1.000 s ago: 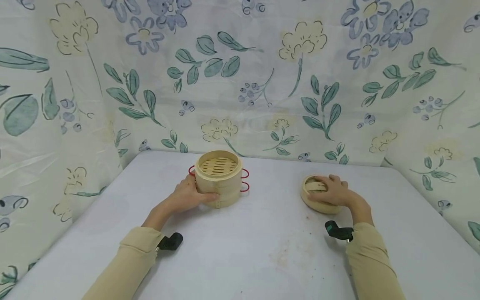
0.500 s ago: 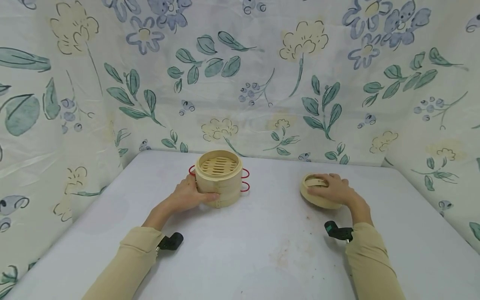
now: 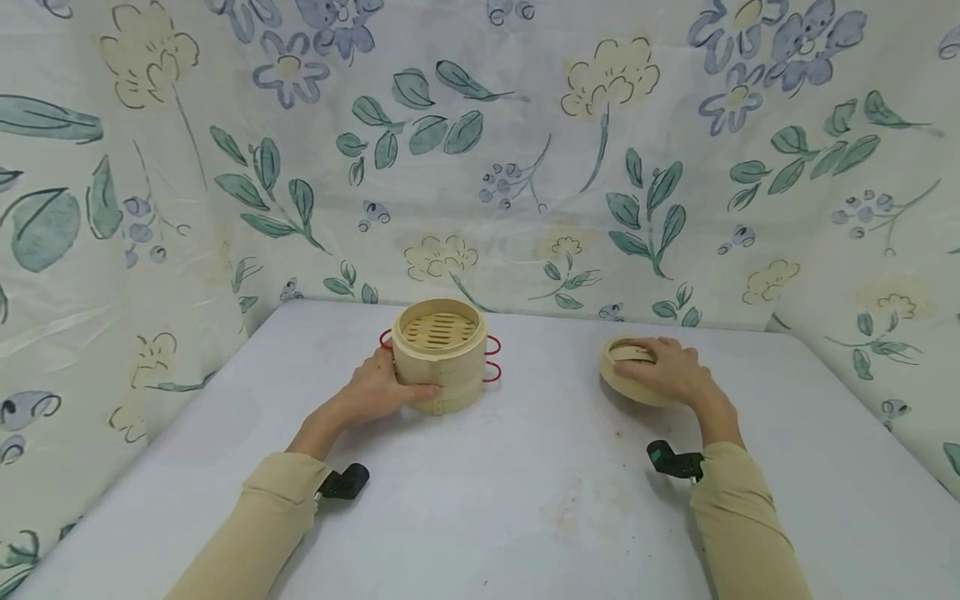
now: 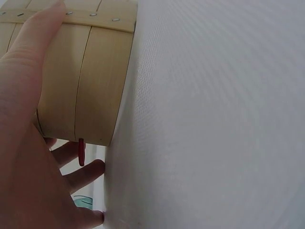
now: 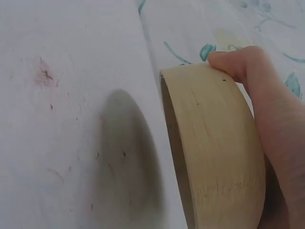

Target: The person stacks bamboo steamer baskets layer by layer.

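Against the frame half a second back, the bamboo lid (image 3: 628, 379) under our right hand (image 3: 672, 372) sits higher in the head view and slightly farther from us. In the right wrist view its rim (image 5: 214, 143) is clear of the table (image 3: 525, 500), with a shadow cast below it, so the lid is lifted. Against one second back, the rise is larger. The left hand (image 3: 375, 390) and the steamer basket (image 3: 438, 354) have not shifted.

Hand states: our right hand lies over the top of the lid with fingers curled down around its edge, gripping it; the thumb (image 5: 238, 62) presses on the side wall. Our left hand wraps the near-left side of the basket, thumb across the front band, fingers (image 4: 78, 167) reaching round behind; it holds the basket steady on the table.

Positions: the basket stands upright at the far middle of the table, open on top, slatted floor visible. The lid hangs well to the right of it, apart from it.

Counts: one steamer basket, stacked in two tiers by the seam (image 4: 83, 81); one lid; red wire handles (image 3: 491, 358), two loops visible on the right side and one on the left; two wrist cameras (image 3: 341, 482); one table; one flowered cloth backdrop (image 3: 525, 167).
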### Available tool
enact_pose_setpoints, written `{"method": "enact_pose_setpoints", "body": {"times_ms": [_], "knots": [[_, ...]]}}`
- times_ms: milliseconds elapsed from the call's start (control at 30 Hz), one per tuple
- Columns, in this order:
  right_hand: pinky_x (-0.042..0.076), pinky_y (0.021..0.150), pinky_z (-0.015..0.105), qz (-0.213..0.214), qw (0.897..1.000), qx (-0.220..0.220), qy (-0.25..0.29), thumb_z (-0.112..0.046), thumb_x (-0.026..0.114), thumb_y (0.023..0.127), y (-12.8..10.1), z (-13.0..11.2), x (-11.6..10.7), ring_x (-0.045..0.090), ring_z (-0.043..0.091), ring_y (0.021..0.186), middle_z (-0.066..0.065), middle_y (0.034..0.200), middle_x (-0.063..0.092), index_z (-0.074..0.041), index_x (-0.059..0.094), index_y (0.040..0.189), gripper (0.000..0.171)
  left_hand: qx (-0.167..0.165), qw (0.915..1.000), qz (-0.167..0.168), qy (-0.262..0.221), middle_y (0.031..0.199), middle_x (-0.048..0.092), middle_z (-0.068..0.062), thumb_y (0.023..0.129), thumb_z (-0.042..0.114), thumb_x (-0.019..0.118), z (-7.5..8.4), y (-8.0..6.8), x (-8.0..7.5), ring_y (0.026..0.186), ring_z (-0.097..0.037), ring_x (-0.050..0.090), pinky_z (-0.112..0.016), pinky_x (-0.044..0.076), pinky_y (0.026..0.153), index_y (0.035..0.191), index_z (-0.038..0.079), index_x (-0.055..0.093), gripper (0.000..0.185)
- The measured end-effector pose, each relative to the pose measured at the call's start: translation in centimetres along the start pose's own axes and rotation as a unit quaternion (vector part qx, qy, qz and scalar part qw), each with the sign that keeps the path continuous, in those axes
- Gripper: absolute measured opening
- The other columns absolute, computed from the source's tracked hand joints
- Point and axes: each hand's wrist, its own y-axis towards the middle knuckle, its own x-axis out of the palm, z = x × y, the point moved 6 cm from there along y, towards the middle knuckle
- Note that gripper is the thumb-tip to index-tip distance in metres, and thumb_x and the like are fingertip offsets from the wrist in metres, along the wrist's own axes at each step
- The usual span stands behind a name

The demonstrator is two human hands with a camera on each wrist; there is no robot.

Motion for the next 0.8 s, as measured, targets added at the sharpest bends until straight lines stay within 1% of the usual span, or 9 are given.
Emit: {"method": "enact_pose_setpoints", "body": {"times_ms": [167, 333, 467, 567, 800], "knots": [[0.029, 0.095, 0.075, 0.015, 1.0, -0.015, -0.011, -0.068, 0.052, 0.089, 0.1, -1.3, 0.0, 0.031, 0.053, 0.126, 0.028, 0.151, 0.031, -0.013, 0.04, 0.15, 0.083, -0.001, 1.0, 0.001, 0.006, 0.129, 0.061, -0.012, 0.076, 0.057, 0.078, 0.1, -0.1, 0.0, 0.113, -0.03, 0.059, -0.05, 0.047, 0.093, 0.141, 0.013, 0.04, 0.087], [0.033, 0.093, 0.072, 0.033, 0.999, -0.018, -0.024, -0.069, 0.05, 0.088, 0.2, -2.7, -0.1, 0.036, 0.05, 0.121, 0.026, 0.149, 0.036, -0.016, 0.042, 0.15, 0.081, -0.002, 1.0, -0.003, 0.0, 0.131, 0.061, -0.011, 0.077, 0.057, 0.078, 0.3, -0.1, 0.0, 0.116, -0.031, 0.057, -0.052, 0.045, 0.096, 0.141, 0.014, 0.041, 0.086], [0.033, 0.092, 0.071, 0.048, 0.998, -0.016, -0.028, -0.069, 0.051, 0.087, 0.3, -3.5, -0.2, 0.036, 0.051, 0.121, 0.025, 0.149, 0.036, -0.019, 0.042, 0.149, 0.08, -0.002, 1.0, -0.007, -0.004, 0.132, 0.06, -0.009, 0.077, 0.056, 0.078, 0.3, 0.0, 0.1, 0.118, -0.03, 0.056, -0.052, 0.044, 0.098, 0.142, 0.016, 0.042, 0.085], [0.031, 0.092, 0.073, 0.06, 0.998, -0.014, -0.033, -0.069, 0.052, 0.086, 0.3, -4.0, -0.3, 0.037, 0.053, 0.122, 0.025, 0.148, 0.038, -0.02, 0.043, 0.149, 0.08, 0.0, 1.0, -0.006, -0.003, 0.132, 0.06, -0.01, 0.077, 0.056, 0.078, 0.3, 0.0, 0.0, 0.119, -0.03, 0.056, -0.054, 0.043, 0.098, 0.143, 0.015, 0.041, 0.085], [0.028, 0.095, 0.075, 0.067, 0.997, -0.014, -0.035, -0.069, 0.053, 0.086, 0.3, -5.1, -0.2, 0.036, 0.055, 0.123, 0.023, 0.148, 0.039, -0.021, 0.046, 0.147, 0.079, 0.009, 0.9999, -0.004, -0.009, 0.133, 0.06, -0.012, 0.079, 0.054, 0.078, 0.6, -0.2, -0.1, 0.118, -0.031, 0.057, -0.053, 0.046, 0.097, 0.143, 0.013, 0.04, 0.086]]}}
